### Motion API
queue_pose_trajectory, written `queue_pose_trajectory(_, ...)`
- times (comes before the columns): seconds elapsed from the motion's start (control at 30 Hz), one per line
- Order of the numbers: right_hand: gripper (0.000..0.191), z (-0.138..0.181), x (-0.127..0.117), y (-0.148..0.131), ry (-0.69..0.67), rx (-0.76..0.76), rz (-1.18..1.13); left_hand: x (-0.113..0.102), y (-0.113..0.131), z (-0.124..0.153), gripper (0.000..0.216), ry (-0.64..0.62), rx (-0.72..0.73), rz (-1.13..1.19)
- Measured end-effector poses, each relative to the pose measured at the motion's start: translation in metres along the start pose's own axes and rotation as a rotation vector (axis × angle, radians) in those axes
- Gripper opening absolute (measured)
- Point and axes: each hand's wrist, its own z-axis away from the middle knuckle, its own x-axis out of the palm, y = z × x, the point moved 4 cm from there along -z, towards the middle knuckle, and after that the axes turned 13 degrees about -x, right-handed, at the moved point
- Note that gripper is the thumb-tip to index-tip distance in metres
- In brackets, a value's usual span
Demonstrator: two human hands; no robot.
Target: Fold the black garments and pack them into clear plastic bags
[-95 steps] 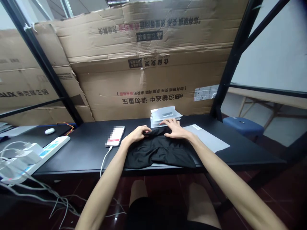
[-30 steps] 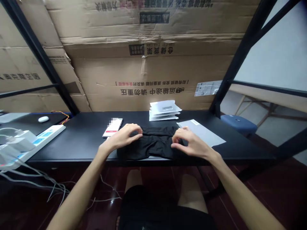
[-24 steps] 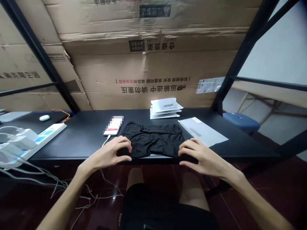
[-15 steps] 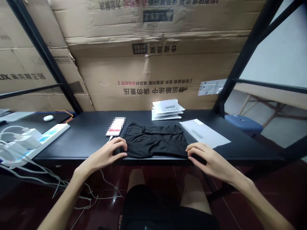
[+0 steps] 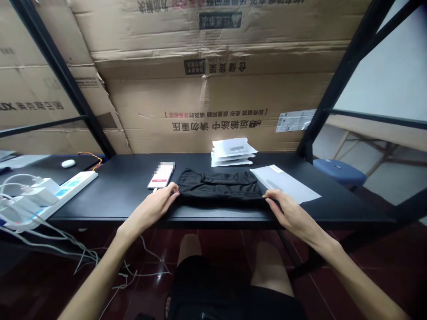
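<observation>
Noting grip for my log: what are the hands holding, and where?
The left hand and right hand seem to hold the black garment by its near corners, one each.

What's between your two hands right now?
The head view shows a folded black garment between the left hand and right hand, touching both.

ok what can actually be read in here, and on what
"运输途中 请勿重压": upside down on the big cardboard box
"仓储货架": upside down, higher on that box
"UX": upside down, cut off, on the left cardboard box
Too small: white label, grey sheet's label
Blurred: phone screen
</observation>
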Motion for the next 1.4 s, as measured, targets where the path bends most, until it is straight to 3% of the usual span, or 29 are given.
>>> queue_pose_trajectory(0.13, 0.028, -0.003, -0.001, -0.006, -0.044, -0.036, -0.058, 0.008, -0.002, -0.008, 0.03, 0.068, -0.043, 0.047)
queue_pose_trajectory(0.23, 0.021, -0.007, -0.006, -0.004, -0.083, -0.071, -0.09, 0.012, -0.006, -0.01, 0.03, 0.084, -0.044, 0.082)
queue_pose_trajectory(0.4, 0.023, -0.009, -0.01, 0.007, -0.1, -0.013, -0.119, 0.014, -0.004, -0.003, 0.029, -0.037, 0.135, 0.005)
queue_pose_trajectory(0.57, 0.024, -0.014, -0.011, 0.008, -0.008, 0.047, -0.078, 0.011, 0.003, 0.002, 0.029, 0.027, 0.17, -0.005)
queue_pose_trajectory(0.67, 0.028, -0.018, -0.009, 0.008, -0.004, 0.051, -0.093, 0.01, 0.009, 0.0, 0.03, 0.022, 0.109, 0.025)
queue_pose_trajectory(0.9, 0.03, -0.033, -0.008, 0.027, 0.034, 0.224, -0.029, 0.007, 0.011, -0.018, 0.03, 0.053, -0.141, 0.013)
queue_pose_trajectory(1.13, 0.034, -0.055, -0.001, 0.035, 0.024, 0.306, -0.007, 0.009, 0.02, -0.046, 0.033, 0.163, -0.266, -0.165)
queue_pose_trajectory(1.4, 0.038, -0.065, 0.014, 0.052, 0.057, 0.319, 0.065, 0.013, 0.028, -0.072, 0.037, 0.193, -0.338, -0.366)
